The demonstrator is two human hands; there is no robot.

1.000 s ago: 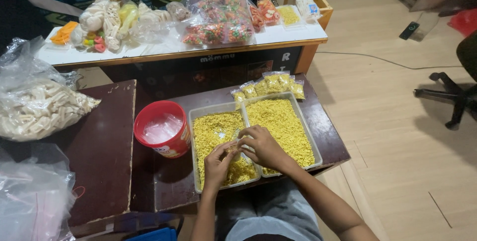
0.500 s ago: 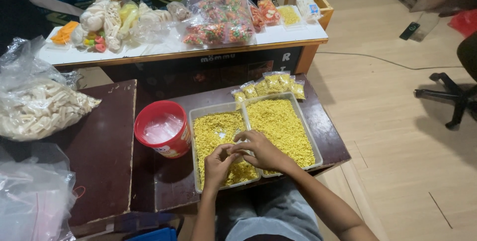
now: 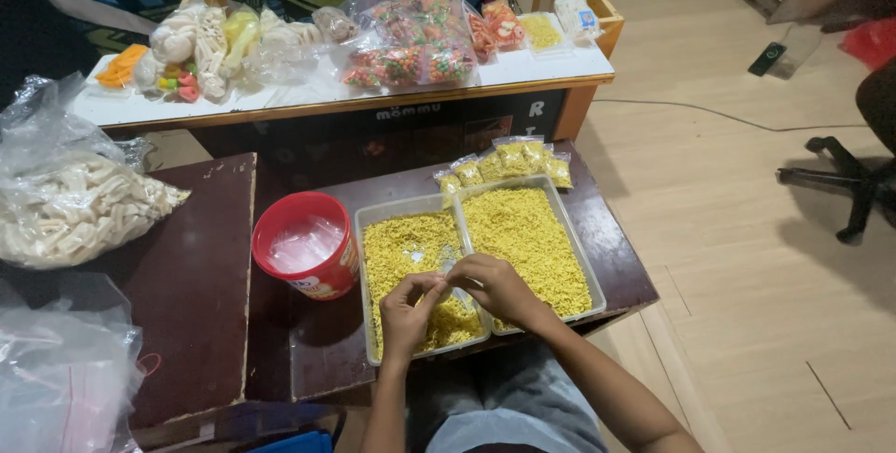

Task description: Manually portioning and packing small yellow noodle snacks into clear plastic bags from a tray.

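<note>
Two clear trays (image 3: 365, 229) full of small yellow snack pieces (image 3: 519, 226) lie side by side on a dark wooden table. My left hand (image 3: 406, 315) and my right hand (image 3: 496, 287) meet over the near end of the left tray, fingertips pinched together on a small clear plastic bag (image 3: 445, 282). What is inside the bag is hidden by my fingers. A row of small filled bags of yellow snack (image 3: 505, 163) lies at the far end of the trays.
A red tub (image 3: 304, 245) holding clear plastic bags stands left of the trays. Big clear bags of pale crackers (image 3: 77, 208) lie at the left. A white counter (image 3: 289, 98) with packed colourful snacks stands behind. An office chair base (image 3: 845, 182) is at the right.
Both hands have stayed over the left tray; the fingers have shifted slightly closer together on the small bag.
</note>
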